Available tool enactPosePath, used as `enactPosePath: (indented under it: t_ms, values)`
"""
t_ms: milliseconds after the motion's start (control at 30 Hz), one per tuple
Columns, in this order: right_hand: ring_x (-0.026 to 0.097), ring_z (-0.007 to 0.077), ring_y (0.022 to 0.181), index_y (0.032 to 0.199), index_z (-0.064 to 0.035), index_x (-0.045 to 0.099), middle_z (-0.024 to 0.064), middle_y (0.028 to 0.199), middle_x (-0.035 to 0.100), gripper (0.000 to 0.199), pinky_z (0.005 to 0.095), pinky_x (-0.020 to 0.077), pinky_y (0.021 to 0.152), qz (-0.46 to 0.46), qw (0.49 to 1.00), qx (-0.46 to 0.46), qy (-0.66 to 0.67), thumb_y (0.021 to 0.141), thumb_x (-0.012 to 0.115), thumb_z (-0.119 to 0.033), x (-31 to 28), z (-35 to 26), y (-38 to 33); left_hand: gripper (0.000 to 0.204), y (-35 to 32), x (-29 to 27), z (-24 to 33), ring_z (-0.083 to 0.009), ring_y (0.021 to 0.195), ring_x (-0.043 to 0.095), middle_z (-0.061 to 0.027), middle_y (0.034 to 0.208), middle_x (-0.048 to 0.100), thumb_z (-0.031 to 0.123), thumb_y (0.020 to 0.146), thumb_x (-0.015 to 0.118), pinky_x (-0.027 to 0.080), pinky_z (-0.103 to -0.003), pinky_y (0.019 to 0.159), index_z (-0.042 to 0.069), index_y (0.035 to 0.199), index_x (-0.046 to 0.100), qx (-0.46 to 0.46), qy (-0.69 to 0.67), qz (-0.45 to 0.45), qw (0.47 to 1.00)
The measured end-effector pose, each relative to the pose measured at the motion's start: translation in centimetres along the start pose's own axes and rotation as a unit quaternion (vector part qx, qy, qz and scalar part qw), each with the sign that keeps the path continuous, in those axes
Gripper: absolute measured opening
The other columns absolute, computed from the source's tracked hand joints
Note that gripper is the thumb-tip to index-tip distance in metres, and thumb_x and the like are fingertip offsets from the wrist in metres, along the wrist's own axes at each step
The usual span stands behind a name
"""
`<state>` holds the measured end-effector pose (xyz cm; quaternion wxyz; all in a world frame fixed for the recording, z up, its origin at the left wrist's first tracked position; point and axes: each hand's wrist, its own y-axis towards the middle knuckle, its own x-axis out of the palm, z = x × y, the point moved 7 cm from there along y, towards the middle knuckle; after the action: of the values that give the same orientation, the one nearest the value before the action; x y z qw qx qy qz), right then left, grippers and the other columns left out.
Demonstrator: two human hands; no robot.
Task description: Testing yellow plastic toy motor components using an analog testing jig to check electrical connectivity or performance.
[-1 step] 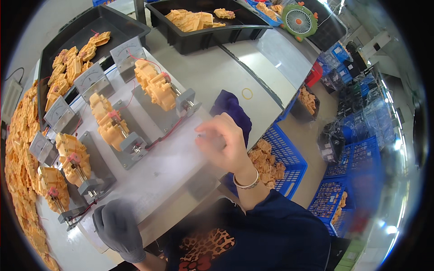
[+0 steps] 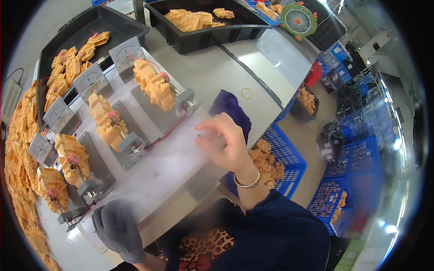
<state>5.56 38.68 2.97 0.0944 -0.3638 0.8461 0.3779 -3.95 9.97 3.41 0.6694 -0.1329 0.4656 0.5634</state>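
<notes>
My right hand (image 2: 224,140), bare with a bracelet (image 2: 247,180) at the wrist, hovers over the right part of the white board (image 2: 156,174). Its thumb and forefinger are curved but apart, and no held thing shows. At the board's near left corner is my left hand (image 2: 118,230) in a grey glove, fingers curled together; what they may hold is hidden. The nearest test fixture (image 2: 68,214) beside it carries a tan plastic part (image 2: 53,189). Three more tan parts (image 2: 72,158) (image 2: 107,121) (image 2: 154,85) sit on fixtures with metal rods, pink pieces and red wires.
Analog meters (image 2: 90,81) stand behind the fixtures. Black trays (image 2: 199,43) hold tan parts, and a large heap (image 2: 20,158) lies at left. A purple cloth (image 2: 231,108) and yellow rubber band (image 2: 246,93) lie on the table. Blue crates (image 2: 294,165) stand right; a green fan (image 2: 299,21) is far off.
</notes>
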Motion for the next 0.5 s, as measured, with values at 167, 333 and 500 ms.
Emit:
enactPosePath:
  t_ms: [167,333,500]
  values:
    - [0.043,0.0141,0.067,0.094,-0.0068,0.066,0.0000,0.068,0.052,0.016,0.0270,0.0346,0.062,-0.058,0.996,0.040,0.061,0.079,0.070,-0.005,-0.10,0.71,0.15,0.014,-0.06,-0.03,-0.03,-0.0292,0.075,0.053,-0.0109,0.078,0.056,0.007,0.072,0.067,0.042,-0.038,0.069,0.002,0.085,0.063,-0.016,-0.012,0.013,1.000]
    - [0.043,0.0121,0.069,0.093,-0.0068,0.066,-0.0013,0.069,0.052,0.013,0.0256,0.0328,0.062,-0.076,0.992,0.061,0.084,0.081,0.070,-0.005,-0.28,0.97,0.27,0.014,0.09,-0.03,0.14,-0.0290,0.075,0.054,-0.0108,0.078,0.056,0.007,0.072,0.068,0.043,-0.038,0.069,0.002,0.085,0.063,-0.012,-0.012,0.004,1.000]
    - [0.045,0.0132,0.070,0.091,-0.0057,0.066,0.0009,0.071,0.054,0.010,0.0262,0.0362,0.062,-0.077,0.995,0.043,0.041,0.082,0.070,-0.004,-0.01,0.40,0.44,0.016,0.05,0.02,-0.01,-0.0293,0.076,0.054,-0.0108,0.078,0.057,0.006,0.071,0.069,0.043,-0.038,0.070,0.002,0.085,0.062,-0.011,0.000,0.005,1.000]
